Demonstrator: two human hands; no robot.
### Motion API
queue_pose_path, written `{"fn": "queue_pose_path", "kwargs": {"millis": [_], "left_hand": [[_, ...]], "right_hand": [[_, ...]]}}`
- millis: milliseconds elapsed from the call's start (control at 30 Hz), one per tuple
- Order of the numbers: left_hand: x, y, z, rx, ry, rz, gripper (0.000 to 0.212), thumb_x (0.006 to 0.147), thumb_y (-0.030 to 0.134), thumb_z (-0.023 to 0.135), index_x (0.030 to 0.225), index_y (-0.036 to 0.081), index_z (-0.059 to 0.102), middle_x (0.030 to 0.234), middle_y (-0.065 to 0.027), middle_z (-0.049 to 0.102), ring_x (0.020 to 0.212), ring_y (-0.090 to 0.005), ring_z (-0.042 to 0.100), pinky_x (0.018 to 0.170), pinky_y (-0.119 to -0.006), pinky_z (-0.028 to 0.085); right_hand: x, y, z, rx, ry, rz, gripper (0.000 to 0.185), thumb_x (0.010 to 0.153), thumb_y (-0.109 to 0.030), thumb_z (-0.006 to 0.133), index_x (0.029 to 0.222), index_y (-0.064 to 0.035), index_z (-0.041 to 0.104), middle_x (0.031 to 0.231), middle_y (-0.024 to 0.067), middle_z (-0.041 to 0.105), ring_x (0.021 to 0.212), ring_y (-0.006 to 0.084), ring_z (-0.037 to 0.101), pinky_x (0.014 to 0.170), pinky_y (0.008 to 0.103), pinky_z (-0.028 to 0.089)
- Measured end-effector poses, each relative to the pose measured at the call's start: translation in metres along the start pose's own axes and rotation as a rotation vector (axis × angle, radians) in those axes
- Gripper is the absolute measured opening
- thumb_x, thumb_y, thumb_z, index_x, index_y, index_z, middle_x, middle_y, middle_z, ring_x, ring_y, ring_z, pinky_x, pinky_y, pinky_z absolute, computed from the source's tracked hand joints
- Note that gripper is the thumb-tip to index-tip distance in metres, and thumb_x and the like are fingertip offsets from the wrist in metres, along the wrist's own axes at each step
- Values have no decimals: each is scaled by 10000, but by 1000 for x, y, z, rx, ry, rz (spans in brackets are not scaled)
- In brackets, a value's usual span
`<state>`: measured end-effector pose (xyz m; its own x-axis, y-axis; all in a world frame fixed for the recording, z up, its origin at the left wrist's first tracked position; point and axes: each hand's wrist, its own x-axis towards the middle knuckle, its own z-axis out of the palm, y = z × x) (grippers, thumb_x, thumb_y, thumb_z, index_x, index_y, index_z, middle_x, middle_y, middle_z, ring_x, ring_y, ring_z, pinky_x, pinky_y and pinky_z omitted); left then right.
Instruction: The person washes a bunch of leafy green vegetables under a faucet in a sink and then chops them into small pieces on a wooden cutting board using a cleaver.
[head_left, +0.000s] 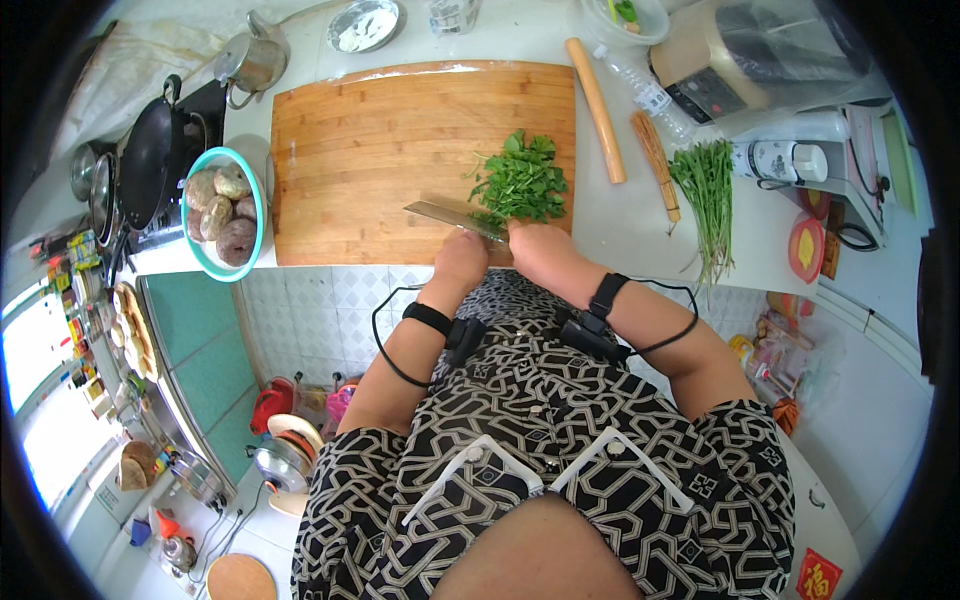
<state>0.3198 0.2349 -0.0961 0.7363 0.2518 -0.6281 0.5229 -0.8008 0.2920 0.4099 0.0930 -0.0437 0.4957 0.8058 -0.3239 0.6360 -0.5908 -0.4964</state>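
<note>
A wooden cutting board (375, 150) lies before me, with a heap of chopped leafy greens (521, 176) at its right. My right hand (538, 246) closes around the handle end of a kitchen knife (442, 215); the handle itself is hidden. The broad metal blade points left across the lower part of the board, its right portion beside the greens. My left hand (461, 256) is at the board's front edge, its fingers curled close against the blade. Whether it grips anything is hidden. A few green bits show by the blade between the hands.
Left stand a teal-rimmed basin (260, 217) of root vegetables and a black wok (152, 161). Right of the board lie a rolling pin (596, 112), a plastic bottle (652, 97), a bundled whisk brush (656, 161) and long-stemmed greens (706, 199). A bowl of white powder (364, 26) stands behind.
</note>
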Motion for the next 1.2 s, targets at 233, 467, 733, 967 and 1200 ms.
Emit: {"fn": "queue_pose_path", "kwargs": {"millis": [233, 467, 733, 967, 1200], "left_hand": [[-1, -1, 0, -133, 88, -15, 345, 949, 301, 406, 1094, 0, 490, 1013, -265, 626, 984, -418, 597, 841, -482, 475], [-1, 3, -3, -212, 166, 10, 384, 937, 361, 441, 1117, 23, 467, 993, -262, 626, 960, -426, 591, 812, -505, 468], [9, 9, -4, -116, 176, 12, 384, 930, 373, 447, 1057, 15, 504, 974, -245, 638, 949, -407, 606, 812, -495, 476], [6, 18, -9, -93, 128, -41, 406, 924, 383, 457, 1040, -2, 505, 986, -242, 639, 953, -398, 608, 826, -484, 475], [-2, 10, -12, -122, 148, -18, 406, 914, 382, 484, 1000, -12, 532, 988, -245, 636, 962, -395, 601, 829, -475, 475]], "right_hand": [[10, 6, 4, 43, 15, 15, 165, 764, -89, 533, 891, 0, 587, 732, 215, 640, 702, 380, 636, 630, 478, 497], [-1, 21, -6, 161, 120, 94, 136, 781, -90, 509, 842, -8, 599, 740, 217, 636, 715, 395, 627, 651, 494, 484], [-22, 21, -19, 158, 143, 74, 182, 851, -209, 546, 846, -29, 570, 680, 213, 607, 670, 406, 599, 617, 504, 466], [-19, 25, -9, 107, 76, 37, 131, 816, -135, 529, 842, -12, 565, 704, 219, 614, 686, 403, 606, 619, 500, 469], [-15, 16, -14, 80, 5, 32, 153, 757, -42, 516, 882, 37, 554, 717, 232, 620, 695, 398, 620, 620, 486, 483]]}}
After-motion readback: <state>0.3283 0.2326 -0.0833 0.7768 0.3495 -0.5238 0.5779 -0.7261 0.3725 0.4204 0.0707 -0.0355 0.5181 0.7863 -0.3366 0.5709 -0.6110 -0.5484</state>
